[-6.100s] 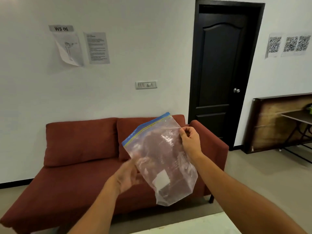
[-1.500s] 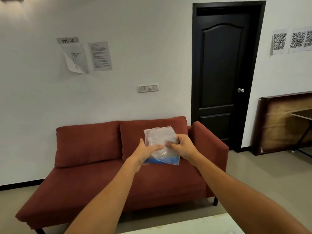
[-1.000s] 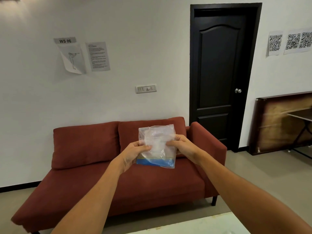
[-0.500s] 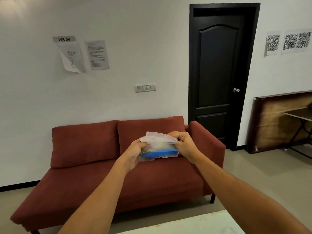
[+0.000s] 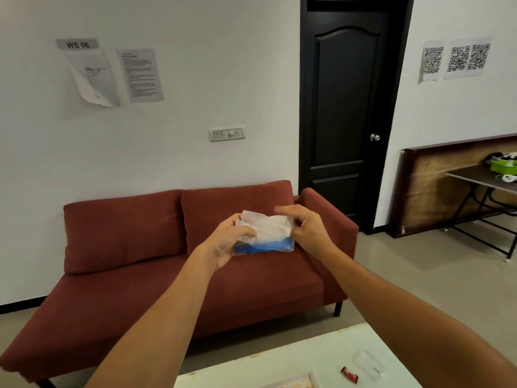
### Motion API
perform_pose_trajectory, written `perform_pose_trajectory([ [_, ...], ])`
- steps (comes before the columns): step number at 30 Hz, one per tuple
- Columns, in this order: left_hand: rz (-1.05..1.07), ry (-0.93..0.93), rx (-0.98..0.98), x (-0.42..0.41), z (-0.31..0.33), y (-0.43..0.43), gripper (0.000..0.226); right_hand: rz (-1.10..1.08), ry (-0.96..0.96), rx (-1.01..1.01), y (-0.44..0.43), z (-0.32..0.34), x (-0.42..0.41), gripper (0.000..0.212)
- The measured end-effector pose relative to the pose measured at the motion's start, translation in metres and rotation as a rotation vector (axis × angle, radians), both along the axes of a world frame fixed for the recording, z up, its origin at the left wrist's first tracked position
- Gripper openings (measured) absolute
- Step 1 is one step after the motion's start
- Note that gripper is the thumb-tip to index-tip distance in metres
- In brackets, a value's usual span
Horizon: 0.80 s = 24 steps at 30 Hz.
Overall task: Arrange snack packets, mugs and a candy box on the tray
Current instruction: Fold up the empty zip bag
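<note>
Two bare arms reach forward above a red fabric sofa (image 5: 179,264). The left hand (image 5: 229,242) pinches a folded, crinkly clear plastic bag (image 5: 265,233) with a blue zip strip; the right hand (image 5: 305,228) curls loosely against its edge, apparently compacting it. A small red packet (image 5: 349,374) lies near the white tabletop (image 5: 279,362)'s right edge.

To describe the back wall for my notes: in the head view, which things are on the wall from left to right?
WS 06 label → drawing sheet → printed text sheet → switch panel → black door → QR code sheets.
</note>
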<state>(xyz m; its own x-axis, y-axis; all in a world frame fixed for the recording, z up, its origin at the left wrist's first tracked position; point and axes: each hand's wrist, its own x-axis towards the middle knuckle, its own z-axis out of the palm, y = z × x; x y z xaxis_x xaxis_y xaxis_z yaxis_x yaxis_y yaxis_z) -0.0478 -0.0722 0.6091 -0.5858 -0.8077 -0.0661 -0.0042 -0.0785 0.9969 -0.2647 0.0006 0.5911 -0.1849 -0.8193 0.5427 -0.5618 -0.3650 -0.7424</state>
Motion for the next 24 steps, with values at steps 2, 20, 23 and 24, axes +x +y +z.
perform_pose_trajectory([
  [2,0.022,0.043,-0.013,-0.005,-0.007,0.0,0.041,0.018,-0.34,0.181,0.006,-0.003,-0.004,0.051],
  [20,-0.31,0.006,-0.027,-0.108,-0.06,0.036,0.022,-0.19,-0.594,0.452,0.084,-0.044,-0.082,0.048],
  [23,-0.382,-0.003,-0.02,-0.134,-0.072,0.044,0.033,-0.2,-0.609,0.484,0.108,-0.052,-0.113,0.04],
  [24,-0.387,0.006,-0.004,-0.144,-0.078,0.049,0.036,-0.21,-0.618,0.486,0.116,-0.056,-0.124,0.036],
])
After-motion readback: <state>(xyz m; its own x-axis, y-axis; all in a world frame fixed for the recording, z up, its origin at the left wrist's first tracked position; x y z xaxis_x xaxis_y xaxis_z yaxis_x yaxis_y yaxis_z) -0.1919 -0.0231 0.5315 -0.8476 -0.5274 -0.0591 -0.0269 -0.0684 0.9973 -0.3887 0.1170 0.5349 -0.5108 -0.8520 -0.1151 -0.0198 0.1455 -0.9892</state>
